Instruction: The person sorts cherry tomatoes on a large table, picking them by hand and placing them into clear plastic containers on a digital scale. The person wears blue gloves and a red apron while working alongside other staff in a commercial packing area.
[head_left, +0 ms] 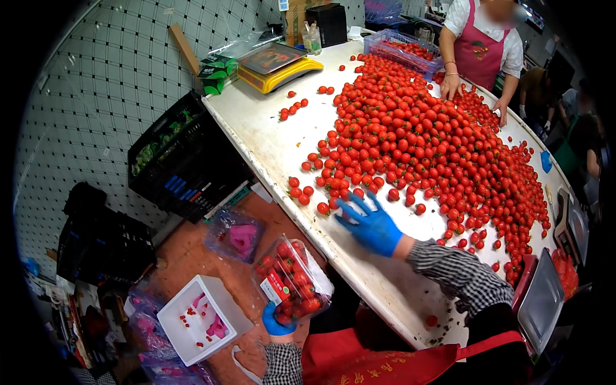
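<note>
My left hand, in a blue glove, grips the lower edge of a clear plastic punnet beside the table. Red cherry tomatoes fill the punnet, and a red and white label sits on its side. My right hand, also blue-gloved, is over the white table with its fingers spread. Nothing shows in its grasp. Its fingertips reach the near edge of a large heap of cherry tomatoes; whether they touch any tomato I cannot tell.
A yellow scale and a purple crate stand at the far side. Another person in a pink apron handles tomatoes across the table. Below left are a white foam box and black crates. Metal-topped scales line the right edge.
</note>
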Tool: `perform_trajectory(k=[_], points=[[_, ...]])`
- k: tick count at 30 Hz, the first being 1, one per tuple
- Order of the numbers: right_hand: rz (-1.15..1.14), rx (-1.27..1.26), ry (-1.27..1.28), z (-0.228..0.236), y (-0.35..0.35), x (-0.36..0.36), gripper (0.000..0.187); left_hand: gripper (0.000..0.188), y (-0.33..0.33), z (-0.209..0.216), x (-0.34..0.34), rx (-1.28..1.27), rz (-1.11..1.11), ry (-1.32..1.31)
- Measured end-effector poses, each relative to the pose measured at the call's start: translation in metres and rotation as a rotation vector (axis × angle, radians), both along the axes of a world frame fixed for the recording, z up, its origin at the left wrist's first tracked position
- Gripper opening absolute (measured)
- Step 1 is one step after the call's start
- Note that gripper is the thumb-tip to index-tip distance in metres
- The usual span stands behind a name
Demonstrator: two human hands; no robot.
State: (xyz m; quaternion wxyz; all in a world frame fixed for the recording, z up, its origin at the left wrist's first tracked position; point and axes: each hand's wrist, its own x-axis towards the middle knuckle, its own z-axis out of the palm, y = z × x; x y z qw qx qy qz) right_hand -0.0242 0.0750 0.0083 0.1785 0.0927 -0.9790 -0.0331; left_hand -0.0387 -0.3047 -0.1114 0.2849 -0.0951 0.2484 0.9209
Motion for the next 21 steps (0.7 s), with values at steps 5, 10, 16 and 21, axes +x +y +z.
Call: perform_trajectory(k=[5, 10, 16, 21], points=[[0.198, -0.063, -0.081, -0.002, -0.024, -0.102, 0.060, 0.060, 0.004, 0.002, -0.007, -0.108, 0.064, 0.024], [0.066, 0.173, -0.204, -0.004, -0.036, -0.174, 0.060, 0.063, 0.015, 0.013, -0.014, -0.060, 0.053, 0.018], [-0.370, 0.234, -0.378, 0.002, 0.002, -0.190, 0.050, 0.059, 0.047, 0.044, -0.058, -0.203, 0.030, 0.042], [-0.435, 0.237, -0.440, 0.001, 0.032, -0.134, 0.047, 0.057, 0.107, 0.080, -0.141, -0.169, -0.114, 0.160]])
